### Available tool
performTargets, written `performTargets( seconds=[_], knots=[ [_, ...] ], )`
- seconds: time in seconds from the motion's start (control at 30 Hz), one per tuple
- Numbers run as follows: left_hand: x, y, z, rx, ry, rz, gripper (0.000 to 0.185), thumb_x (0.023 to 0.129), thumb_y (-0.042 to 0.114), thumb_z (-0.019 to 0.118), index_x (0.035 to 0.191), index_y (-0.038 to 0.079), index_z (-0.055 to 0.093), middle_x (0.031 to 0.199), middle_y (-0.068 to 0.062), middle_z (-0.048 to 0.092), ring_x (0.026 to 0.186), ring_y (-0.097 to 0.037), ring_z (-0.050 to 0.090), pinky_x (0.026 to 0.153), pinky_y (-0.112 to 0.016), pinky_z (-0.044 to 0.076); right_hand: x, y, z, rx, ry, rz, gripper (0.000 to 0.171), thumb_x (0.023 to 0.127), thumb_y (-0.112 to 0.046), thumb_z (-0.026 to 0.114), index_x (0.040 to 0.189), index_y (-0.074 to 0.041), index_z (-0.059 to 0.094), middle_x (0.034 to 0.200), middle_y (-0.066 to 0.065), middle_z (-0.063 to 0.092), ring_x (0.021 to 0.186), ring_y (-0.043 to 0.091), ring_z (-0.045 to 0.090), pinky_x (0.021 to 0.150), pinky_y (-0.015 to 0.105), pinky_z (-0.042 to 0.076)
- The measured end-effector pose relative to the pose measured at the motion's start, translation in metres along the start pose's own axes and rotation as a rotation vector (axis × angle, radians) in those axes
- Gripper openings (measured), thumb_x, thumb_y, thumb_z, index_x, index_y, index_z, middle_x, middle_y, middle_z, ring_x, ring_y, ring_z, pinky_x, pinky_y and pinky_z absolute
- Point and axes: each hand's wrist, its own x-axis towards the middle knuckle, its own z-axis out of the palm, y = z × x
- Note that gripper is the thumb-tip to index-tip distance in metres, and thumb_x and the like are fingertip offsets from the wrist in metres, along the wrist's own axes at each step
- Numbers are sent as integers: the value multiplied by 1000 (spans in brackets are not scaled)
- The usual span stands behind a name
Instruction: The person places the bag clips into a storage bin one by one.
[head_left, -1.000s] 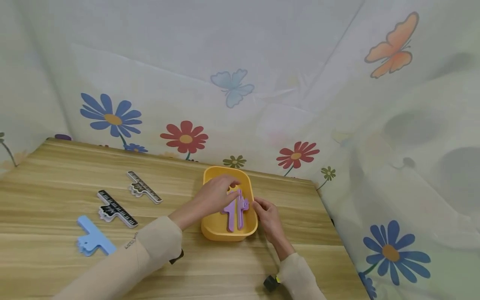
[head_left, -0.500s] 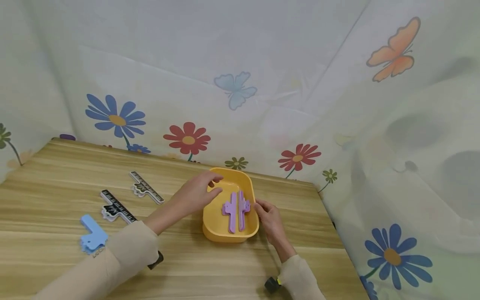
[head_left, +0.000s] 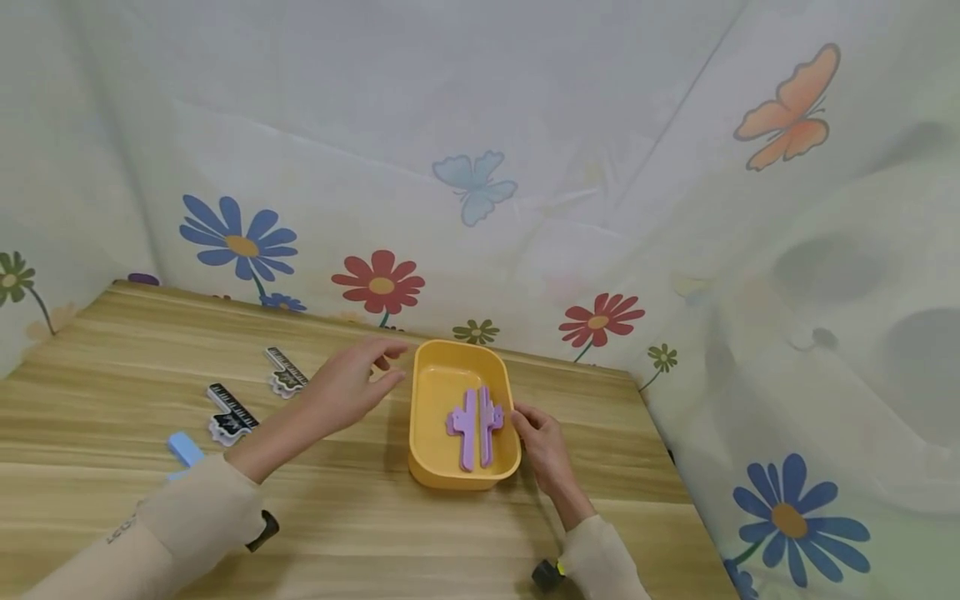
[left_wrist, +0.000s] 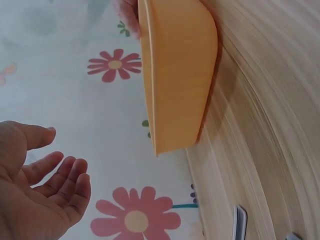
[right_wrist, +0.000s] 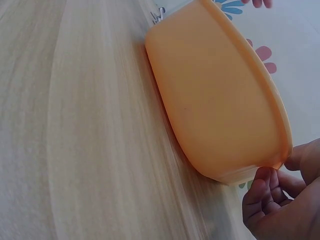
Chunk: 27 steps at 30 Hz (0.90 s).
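Note:
My right hand [head_left: 547, 448] pinches the right rim of a yellow plastic bin [head_left: 422, 421], thumb on the rim and fingers curled below it in the right wrist view. Two purple clips [head_left: 468, 429] lie side by side on the bin's floor. Off the bin's left side, my left hand [left_wrist: 42, 187] hovers above the table with loosely bent fingers and holds nothing. Below and left of it lie two piano-keyboard clips, a larger black one [head_left: 231, 415] and a smaller one [head_left: 287, 372]. A light-blue clip [head_left: 183, 448] is partly hidden by my left sleeve.
The wood-grain table [head_left: 420, 542] ends at the back against a sheet [head_left: 315, 150] printed with flowers and butterflies. A small purple object [head_left: 143, 279] sits at the far left corner. Black straps show at both cuffs.
My left hand has come out of the bin and moved left over the table, uncovering the two purple clips. My right hand stays on the rim.

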Motion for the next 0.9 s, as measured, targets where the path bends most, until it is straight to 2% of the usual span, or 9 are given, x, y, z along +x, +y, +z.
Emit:
performTargets(
  seconds=[0.2, 0.37, 0.53, 0.67, 0.9],
  knots=[
    [-16, -8, -18, 23, 23, 20, 41, 102, 17, 66, 140, 4, 61, 131, -16, 65, 111, -32, 63, 92, -53, 55, -16, -25, 3, -15, -8, 3, 36, 106, -5, 55, 135, 16, 57, 128, 32, 64, 106, 28, 67, 86, 32, 58],
    [-28, -18, -32, 58, 45, 24, 40, 101, 14, 68, 137, 0, 61, 129, -19, 65, 109, -33, 64, 90, -54, 55, -21, -32, 5, -15, -15, -10, 36, 107, -5, 54, 136, 17, 56, 128, 33, 63, 106, 28, 67, 87, 34, 58],
    [-40, -31, -45, 67, 67, 14, 43, 99, 13, 70, 138, -2, 60, 129, -21, 65, 108, -33, 64, 86, -52, 56, -21, -32, 5, -13, -16, -16, 36, 107, -4, 54, 135, 18, 56, 126, 34, 63, 105, 30, 67, 87, 36, 58],
    [-49, -40, -53, 77, 99, 31, 42, 98, 11, 71, 136, -4, 61, 125, -20, 66, 103, -31, 65, 83, -51, 57, -18, -29, 5, -11, -14, -11, 35, 107, -4, 54, 134, 18, 56, 125, 33, 64, 103, 30, 67, 84, 33, 58],
    [-66, -53, -63, 138, 167, 83, 42, 95, 7, 73, 134, -4, 62, 120, -18, 67, 98, -29, 65, 80, -52, 55, -3, -5, 1, -1, -4, 9, 36, 107, -7, 54, 135, 15, 58, 126, 31, 64, 103, 26, 67, 82, 29, 58]
  ],
)
